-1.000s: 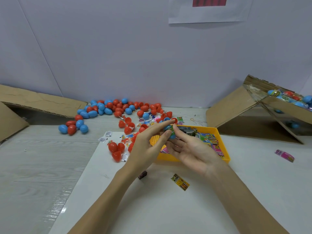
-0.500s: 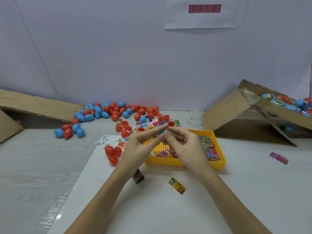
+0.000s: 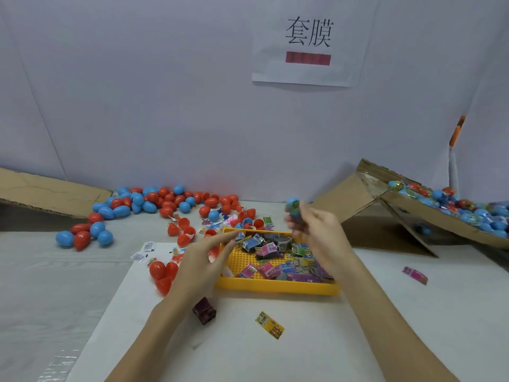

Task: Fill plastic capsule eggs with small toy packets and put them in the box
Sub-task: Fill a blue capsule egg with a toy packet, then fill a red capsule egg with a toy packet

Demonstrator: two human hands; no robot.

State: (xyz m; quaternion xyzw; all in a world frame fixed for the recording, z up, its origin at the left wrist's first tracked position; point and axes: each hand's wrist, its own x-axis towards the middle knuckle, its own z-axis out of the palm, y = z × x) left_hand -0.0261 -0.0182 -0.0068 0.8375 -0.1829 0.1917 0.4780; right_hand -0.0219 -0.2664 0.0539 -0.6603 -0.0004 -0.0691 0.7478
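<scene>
Yellow tray (image 3: 275, 288) full of toy packets (image 3: 265, 250); cardboard box (image 3: 446, 216) holding filled eggs. Right hand (image 3: 316, 230) gripping blue egg (image 3: 292, 206); left hand (image 3: 205, 257) spread above tray edge.

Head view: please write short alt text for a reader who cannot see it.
A person's right hand holds up a blue egg toward the cardboard box of filled eggs on the right. The open left hand hovers at a yellow tray of toy packets; loose red and blue eggs lie behind.
</scene>
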